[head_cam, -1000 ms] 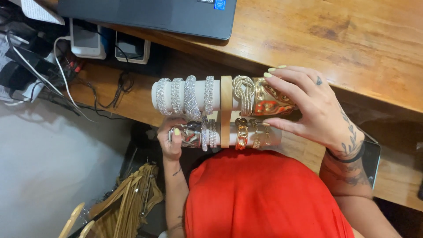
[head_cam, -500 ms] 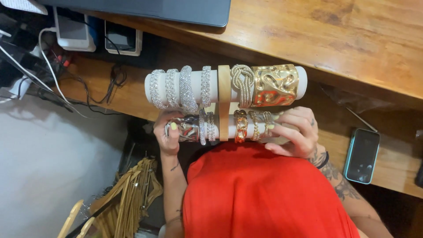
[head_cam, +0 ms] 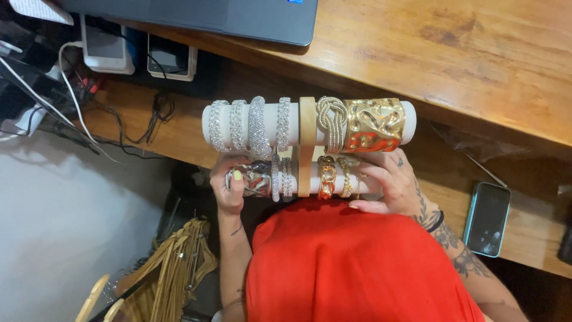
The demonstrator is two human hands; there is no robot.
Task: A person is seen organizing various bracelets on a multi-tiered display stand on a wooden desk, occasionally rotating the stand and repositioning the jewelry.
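At the centre of the head view, just above our red garment (head_cam: 351, 262), both of our hands grip a two-tier bracelet stand (head_cam: 306, 146) by its lower roll. Our left hand (head_cam: 231, 185) is curled around the left end of that roll: the fingers wrap behind it, and the thumb, with a yellow-painted nail, lies across the front, against a wide silver cuff (head_cam: 253, 179). Our right hand (head_cam: 398, 186) is cupped over the right end, fingers bent and close together; the fingertips rest beside a thin gold bangle (head_cam: 359, 179), the thumb runs beneath the roll. Neither hand is spread flat; both are closed around the roll.

Between the hands, the lower roll carries narrow rhinestone bands (head_cam: 281, 177) and a gold chain-link bracelet (head_cam: 326, 177). A light wooden upright (head_cam: 306, 119) joins this roll to the upper white roll, held roughly level. The upper roll bears four rhinestone bracelets (head_cam: 249, 124) on its left half, and a knotted gold mesh bracelet (head_cam: 331, 122) touching a broad hammered gold cuff (head_cam: 375, 124) on its right half.

Outward, a wooden desk (head_cam: 476, 65) lies beyond the stand, with a dark laptop (head_cam: 238, 15) at its far edge. A phone (head_cam: 487, 218) with a pale teal case lies on a lower shelf to our right. Wooden hangers (head_cam: 161, 268) are bunched below our left forearm, and cables (head_cam: 89, 113) trail to the left.
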